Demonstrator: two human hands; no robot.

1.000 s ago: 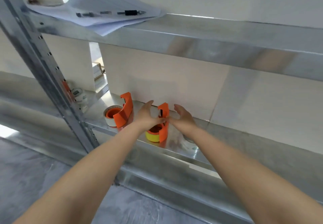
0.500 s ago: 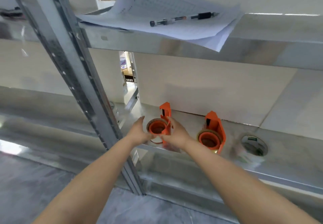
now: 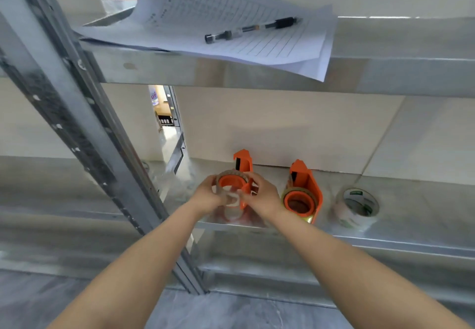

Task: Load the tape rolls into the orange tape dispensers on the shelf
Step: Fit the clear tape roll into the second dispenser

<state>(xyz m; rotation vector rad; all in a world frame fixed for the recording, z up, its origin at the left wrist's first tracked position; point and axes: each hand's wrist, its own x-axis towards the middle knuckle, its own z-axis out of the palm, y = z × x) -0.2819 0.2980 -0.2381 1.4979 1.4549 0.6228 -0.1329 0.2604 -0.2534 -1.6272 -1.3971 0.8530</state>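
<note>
Both hands hold the left orange tape dispenser (image 3: 242, 164) just above the metal shelf (image 3: 411, 215). My left hand (image 3: 209, 196) grips the clear tape roll (image 3: 229, 176) that sits around the dispenser's orange hub. My right hand (image 3: 262, 195) grips the dispenser's body from the right, and a loose end of clear tape shows between my fingertips. A second orange dispenser (image 3: 305, 187) stands to the right with a yellowish tape roll (image 3: 298, 201) around its hub. Further right a loose clear roll with a green label (image 3: 358, 206) lies flat on the shelf.
A slanted metal upright (image 3: 84, 133) of the rack crosses the left of the view, close to my left forearm. On the upper shelf (image 3: 398, 71) lie printed sheets (image 3: 231, 25) with a pen (image 3: 253, 29), overhanging its front edge. A white wall backs the shelf.
Both hands left the dispenser with the yellowish roll and went to the left dispenser, then closed on it and its clear roll. The view swung left and moved closer.
</note>
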